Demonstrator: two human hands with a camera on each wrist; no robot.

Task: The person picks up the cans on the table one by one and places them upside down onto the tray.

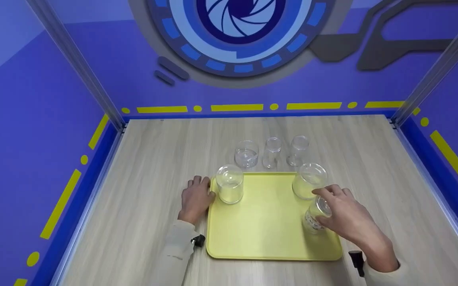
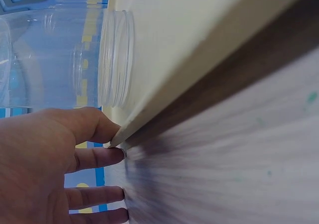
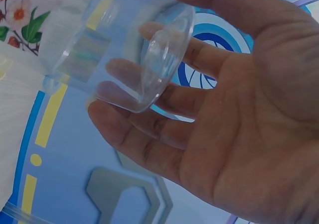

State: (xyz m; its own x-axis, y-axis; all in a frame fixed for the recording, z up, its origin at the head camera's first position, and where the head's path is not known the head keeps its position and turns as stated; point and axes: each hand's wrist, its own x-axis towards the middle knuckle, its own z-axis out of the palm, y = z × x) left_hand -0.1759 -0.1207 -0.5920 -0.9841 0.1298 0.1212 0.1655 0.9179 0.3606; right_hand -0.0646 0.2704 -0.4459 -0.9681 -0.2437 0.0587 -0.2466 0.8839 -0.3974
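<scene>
A yellow tray [image 1: 268,226] lies on the table. My left hand [image 1: 197,200] is at its left edge, the thumb on top of the rim and the index finger under it, pinching the edge. Beside the thumb a clear jar [image 1: 229,186] stands mouth down on the tray; its threaded neck shows in the left wrist view. My right hand [image 1: 348,216] holds a smaller clear jar [image 1: 312,220] with a patterned label, base up, over the tray's right side. In the right wrist view its fingers wrap behind the clear base [image 3: 167,55]; the thumb's tip is out of frame.
Another wide clear jar [image 1: 308,180] stands at the tray's back right corner. Behind the tray are a short clear jar [image 1: 247,155] and two slim clear vessels, one in the middle [image 1: 272,153] and one at right [image 1: 299,151]. Blue printed walls [image 1: 237,93] enclose the wooden table [image 1: 141,190].
</scene>
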